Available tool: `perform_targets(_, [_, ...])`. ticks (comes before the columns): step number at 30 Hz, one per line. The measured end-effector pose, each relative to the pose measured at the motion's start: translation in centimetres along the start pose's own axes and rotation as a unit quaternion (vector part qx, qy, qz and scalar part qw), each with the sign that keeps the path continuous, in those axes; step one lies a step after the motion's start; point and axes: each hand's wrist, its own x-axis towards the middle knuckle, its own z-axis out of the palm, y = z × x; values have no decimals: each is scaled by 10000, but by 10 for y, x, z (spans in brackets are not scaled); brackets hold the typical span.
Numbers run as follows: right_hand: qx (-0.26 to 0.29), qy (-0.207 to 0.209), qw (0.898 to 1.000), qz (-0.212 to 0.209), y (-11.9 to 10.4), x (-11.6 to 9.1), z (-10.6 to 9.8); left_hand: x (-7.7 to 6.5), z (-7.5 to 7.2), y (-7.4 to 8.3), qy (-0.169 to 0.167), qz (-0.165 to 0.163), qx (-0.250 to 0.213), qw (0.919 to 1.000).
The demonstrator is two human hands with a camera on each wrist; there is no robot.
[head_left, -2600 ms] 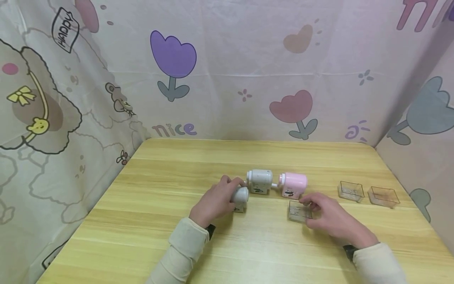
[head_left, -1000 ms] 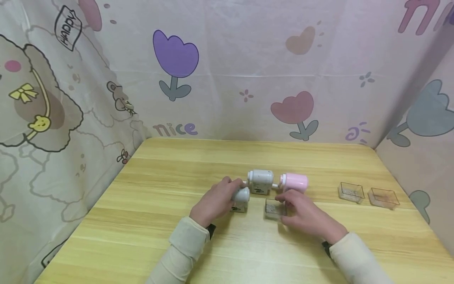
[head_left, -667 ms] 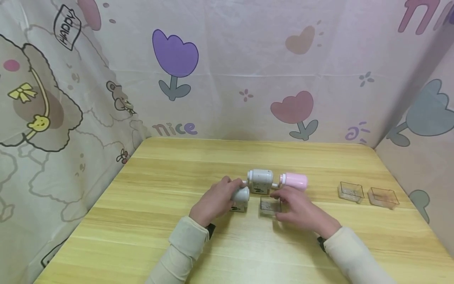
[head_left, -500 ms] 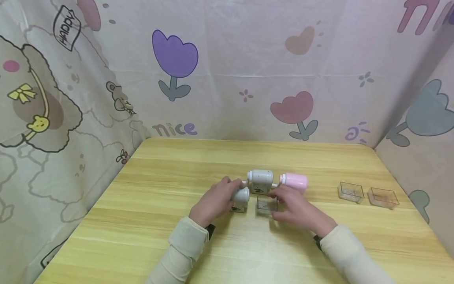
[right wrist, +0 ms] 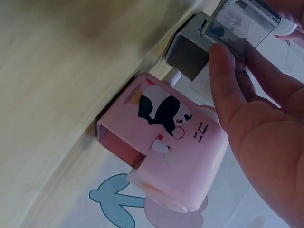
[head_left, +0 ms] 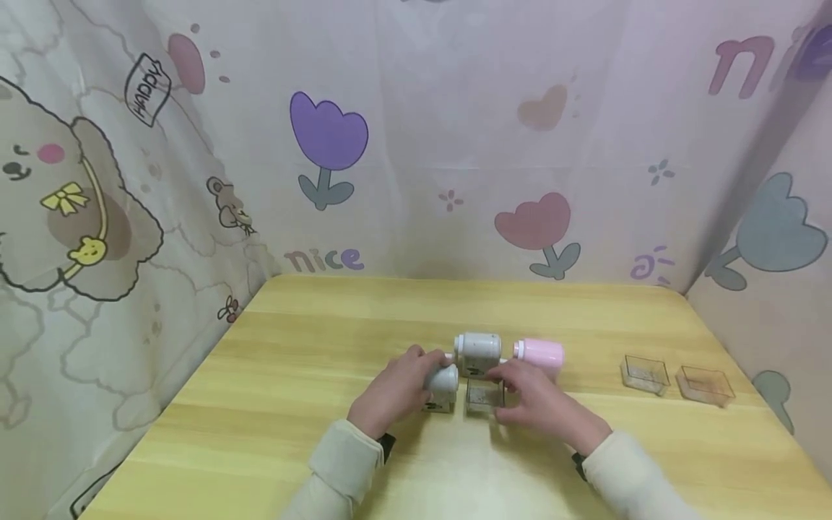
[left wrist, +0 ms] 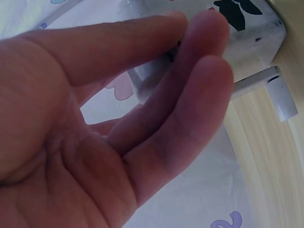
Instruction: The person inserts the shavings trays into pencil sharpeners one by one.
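Observation:
My left hand point(head_left: 396, 393) grips a white hand-crank pencil sharpener point(head_left: 443, 379) standing on the table. In the left wrist view, the sharpener's crank point(left wrist: 281, 97) sticks out beyond the fingers. My right hand point(head_left: 549, 408) pinches a clear shavings drawer point(head_left: 483, 399) by its right end, just right of the gripped sharpener and apart from it. Behind the drawer stands a second, speckled whitish sharpener point(head_left: 479, 347). A pink panda sharpener point(head_left: 542, 352) is partly hidden by my right hand; the right wrist view shows an open slot in its base.
Two more clear drawers lie at the right of the wooden table point(head_left: 292, 433): a greyish one point(head_left: 643, 375) and a brownish-pink one point(head_left: 705, 386). A printed cloth point(head_left: 416, 144) walls the back and both sides.
My right hand has slid the clear drawer leftward, from in front of the pink sharpener to near the gripped one. My left hand has stayed put. The head view has tilted up slightly.

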Motion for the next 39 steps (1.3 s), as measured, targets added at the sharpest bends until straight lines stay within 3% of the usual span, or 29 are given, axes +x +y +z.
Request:
perform_targets(6, [-47,72,9999,-93,0,-3,6,-4,4,1,33,15,-15,10000])
perform_targets(39, [-207,54,9998,-58,-3,8,11,1,2,-3,78,106,100,9999])
